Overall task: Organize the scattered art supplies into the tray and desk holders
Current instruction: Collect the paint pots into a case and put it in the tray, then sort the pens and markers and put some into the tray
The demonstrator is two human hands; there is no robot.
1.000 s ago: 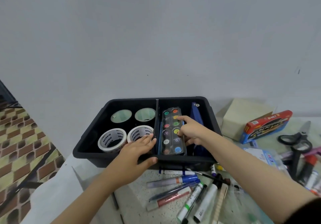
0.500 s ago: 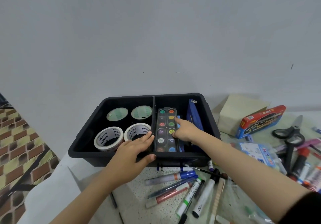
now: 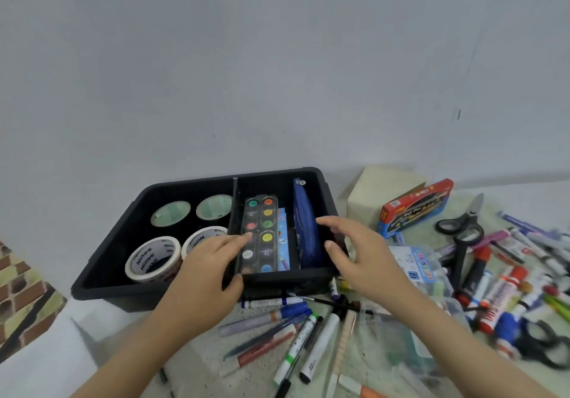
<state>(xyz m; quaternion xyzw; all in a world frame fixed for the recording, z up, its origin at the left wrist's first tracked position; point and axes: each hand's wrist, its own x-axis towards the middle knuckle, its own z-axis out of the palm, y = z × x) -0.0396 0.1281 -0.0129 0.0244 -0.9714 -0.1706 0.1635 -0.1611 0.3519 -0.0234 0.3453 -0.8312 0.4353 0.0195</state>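
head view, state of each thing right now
black tray, part filled
paint palette, flat in the right compartment
tape rolls, four, flat in the left compartment
blue pouch, on edge in the right compartment
scissors, blades shut, on the table
markers, loose on the table
left hand, open, fingertips at the palette
right hand, open, holds nothing

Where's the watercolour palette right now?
In the head view the palette lies in the right compartment of the black tray, just right of the divider, with a blue pouch further right.
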